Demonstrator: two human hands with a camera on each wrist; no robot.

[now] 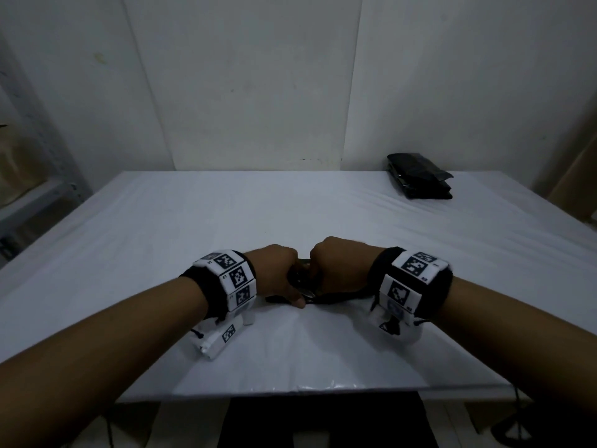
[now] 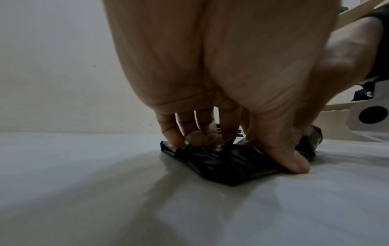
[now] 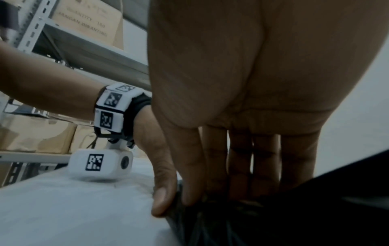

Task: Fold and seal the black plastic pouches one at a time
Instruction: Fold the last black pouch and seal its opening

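Observation:
A crumpled black plastic pouch (image 1: 302, 280) lies on the white table (image 1: 290, 215) near its front edge, between my two hands. My left hand (image 1: 279, 276) grips its left part: in the left wrist view the curled fingers (image 2: 189, 138) dig into the pouch (image 2: 227, 164) from behind while the thumb presses its front edge. My right hand (image 1: 337, 270) is bunched over the pouch's right part; in the right wrist view its fingers (image 3: 242, 174) reach down into the black plastic (image 3: 273, 221). The hands almost touch. Most of the pouch is hidden under them.
A stack of black pouches (image 1: 418, 181) sits at the table's far right corner, by the wall. Metal shelving with cardboard boxes (image 3: 84, 21) stands to the left of the table. White table surface stretches behind and to both sides of my hands.

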